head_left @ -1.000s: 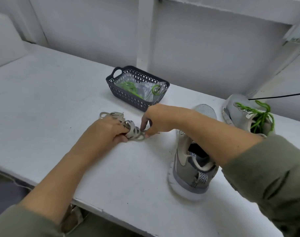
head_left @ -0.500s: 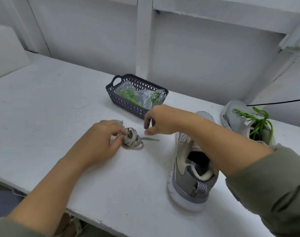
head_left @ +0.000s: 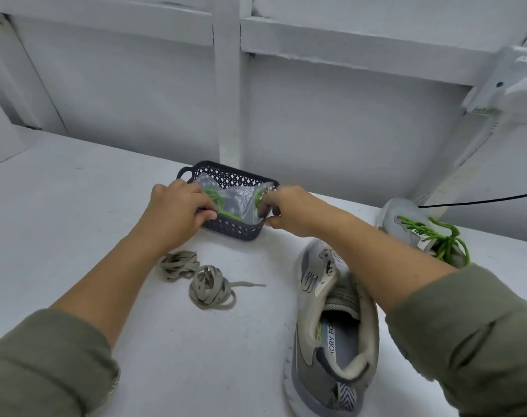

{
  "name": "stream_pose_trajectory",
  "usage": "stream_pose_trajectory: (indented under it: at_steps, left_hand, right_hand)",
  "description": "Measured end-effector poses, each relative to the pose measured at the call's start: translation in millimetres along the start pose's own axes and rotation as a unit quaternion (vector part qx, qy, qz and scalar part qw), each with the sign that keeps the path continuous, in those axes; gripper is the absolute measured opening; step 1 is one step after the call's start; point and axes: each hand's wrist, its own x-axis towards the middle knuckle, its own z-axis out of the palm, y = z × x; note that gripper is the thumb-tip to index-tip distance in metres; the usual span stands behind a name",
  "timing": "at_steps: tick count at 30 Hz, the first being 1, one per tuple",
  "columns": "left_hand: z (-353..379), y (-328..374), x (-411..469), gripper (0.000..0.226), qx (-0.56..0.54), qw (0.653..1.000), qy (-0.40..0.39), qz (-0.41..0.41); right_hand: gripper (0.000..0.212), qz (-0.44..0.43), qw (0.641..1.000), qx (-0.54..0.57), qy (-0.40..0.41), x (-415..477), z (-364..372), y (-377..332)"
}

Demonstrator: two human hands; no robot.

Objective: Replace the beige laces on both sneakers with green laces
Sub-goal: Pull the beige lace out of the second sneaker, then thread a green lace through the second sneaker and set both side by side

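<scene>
A dark lattice basket (head_left: 236, 230) stands at the back of the white table and holds a clear plastic bag (head_left: 241, 198) with a green lace (head_left: 215, 197) inside. My left hand (head_left: 178, 210) grips the bag's left side over the basket's front rim. At the basket's right end my right hand (head_left: 286, 209) pinches the bag's corner. Two coiled beige laces (head_left: 206, 284) lie on the table in front of the basket, with nothing touching them. A grey sneaker without laces (head_left: 331, 332) stands near me on the right. The other sneaker (head_left: 421, 233), with green laces, stands at the back right.
The white table (head_left: 75, 224) runs to a white wall with a shelf rail above. A black cable (head_left: 479, 201) crosses behind the far sneaker. A white bracket (head_left: 509, 85) juts out at the upper right.
Both hands have left the coiled beige laces and moved back to the basket, where they now hold the plastic bag. The view has tilted down and nearer.
</scene>
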Motion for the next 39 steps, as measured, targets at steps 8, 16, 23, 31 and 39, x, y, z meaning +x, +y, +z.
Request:
stream_pose_trajectory:
  at_steps: [8,16,23,31,39]
  left_hand:
    - [13,37,8,0.003,-0.049,0.997,-0.055,-0.008]
    - [9,37,7,0.022,-0.143,0.986,-0.079,-0.037]
    - [0,32,5,0.013,-0.138,0.984,-0.105,-0.049]
    - [-19,37,17,0.04,-0.105,0.988,-0.021,-0.112]
    - [-28,81,37,0.069,-0.287,0.938,0.057,-0.188]
  right_hand:
    - [0.018,0.086,0.995,0.009,-0.058,-8,-19,33]
    - [0.039,0.17,0.981,0.066,0.071,16,-3,22]
    - [0.041,0.248,0.958,0.119,0.086,32,14,20]
    - [0.019,0.139,0.901,0.386,0.138,19,-16,20]
    - [0.018,0.045,0.831,0.511,0.217,-57,-52,20]
